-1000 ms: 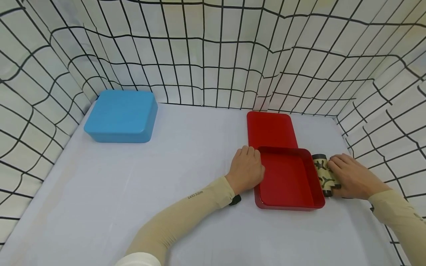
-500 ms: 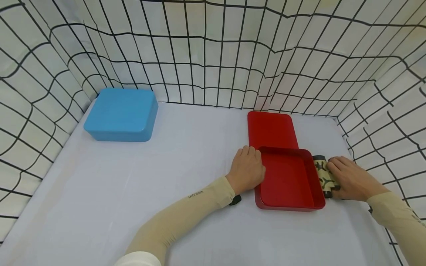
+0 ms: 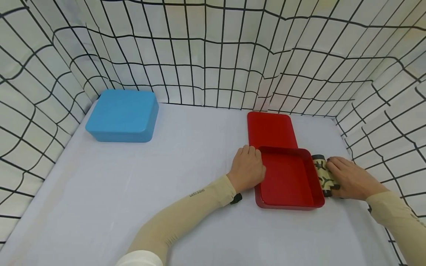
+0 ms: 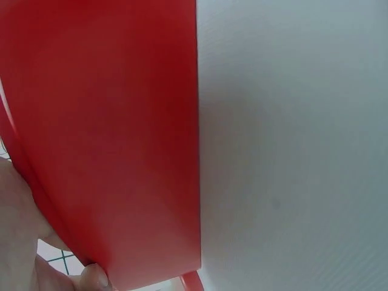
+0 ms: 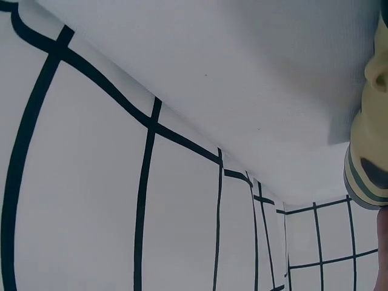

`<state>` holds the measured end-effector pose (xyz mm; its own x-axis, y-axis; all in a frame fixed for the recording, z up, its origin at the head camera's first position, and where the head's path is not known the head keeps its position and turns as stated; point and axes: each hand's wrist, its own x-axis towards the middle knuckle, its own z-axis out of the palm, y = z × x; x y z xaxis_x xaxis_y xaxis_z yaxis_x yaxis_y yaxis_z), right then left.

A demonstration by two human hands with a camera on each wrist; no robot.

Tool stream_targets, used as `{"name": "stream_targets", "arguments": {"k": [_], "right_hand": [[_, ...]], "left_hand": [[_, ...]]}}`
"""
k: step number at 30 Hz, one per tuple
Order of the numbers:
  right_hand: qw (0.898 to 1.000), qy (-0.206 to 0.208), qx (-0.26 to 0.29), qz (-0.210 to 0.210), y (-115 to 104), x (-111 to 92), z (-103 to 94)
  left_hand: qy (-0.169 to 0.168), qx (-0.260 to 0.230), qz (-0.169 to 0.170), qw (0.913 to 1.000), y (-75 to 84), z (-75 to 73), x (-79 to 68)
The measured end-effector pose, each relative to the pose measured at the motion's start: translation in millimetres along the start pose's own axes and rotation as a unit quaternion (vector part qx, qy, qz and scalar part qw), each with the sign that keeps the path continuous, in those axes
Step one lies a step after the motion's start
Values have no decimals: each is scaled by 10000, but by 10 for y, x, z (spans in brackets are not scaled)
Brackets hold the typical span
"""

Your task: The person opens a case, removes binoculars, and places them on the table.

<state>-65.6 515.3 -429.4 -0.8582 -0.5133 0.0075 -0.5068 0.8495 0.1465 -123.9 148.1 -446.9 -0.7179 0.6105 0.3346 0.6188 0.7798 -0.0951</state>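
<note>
The left sleeve [image 3: 186, 212] is close-fitting and beige, finely wrinkled toward its upper end and printed with small dark lettering [image 3: 197, 193], apparently "LetsSlim". A white cuff [image 3: 141, 258] circles its top, and a small black piece [image 3: 236, 198] shows beneath its lower end. The right sleeve [image 3: 394, 214] matches in beige, its dark print [image 3: 416, 219] partly visible. The left grip [image 3: 247, 168] and right grip [image 3: 352, 179] are bare.

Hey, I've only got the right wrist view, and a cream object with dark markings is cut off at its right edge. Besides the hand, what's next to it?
Observer: In the head view, the cream object is beside a red box.
Operator: And where's the left hand?
Observer: The left hand grips the red box's left rim.
Operator: Anything just behind that box?
Observer: Yes, a flat red piece, possibly its lid.
</note>
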Motion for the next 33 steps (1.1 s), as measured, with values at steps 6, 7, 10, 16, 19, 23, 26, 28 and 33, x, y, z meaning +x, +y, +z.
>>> {"name": "stream_targets", "arguments": {"k": [6,7,10,16,19,23,26,28,33], "right_hand": [[9999,17,-118,2,-4,7,-32],[9999,-8,-126,5,-3,7,-40],[9998,-98,-143,100,-10,4,-75],[9952,-635,117,732,-51,-8,-205],[9893,-914,372,1074,-72,-3,-301],[9836,-1097,631,1282,-82,28,-427],[9787,-1245,772,1437,-80,62,-509],[9745,-1343,887,1563,-80,93,-555],[9734,-1367,846,1633,-76,173,-644]], "left_hand": [[215,-4,32,9998,-22,-28,-17],[221,-5,47,9997,-27,-30,-18],[148,-61,60,9999,-45,-27,-22],[-239,-316,34,9992,-99,-46,-21],[-445,-527,1,9976,-151,-67,-17],[-520,-688,-71,9963,-261,-86,-22],[-356,-682,-115,9970,-358,-101,-31],[-225,-648,-137,9975,-424,-120,-45],[123,-452,-79,9989,-575,-138,-98]]}}
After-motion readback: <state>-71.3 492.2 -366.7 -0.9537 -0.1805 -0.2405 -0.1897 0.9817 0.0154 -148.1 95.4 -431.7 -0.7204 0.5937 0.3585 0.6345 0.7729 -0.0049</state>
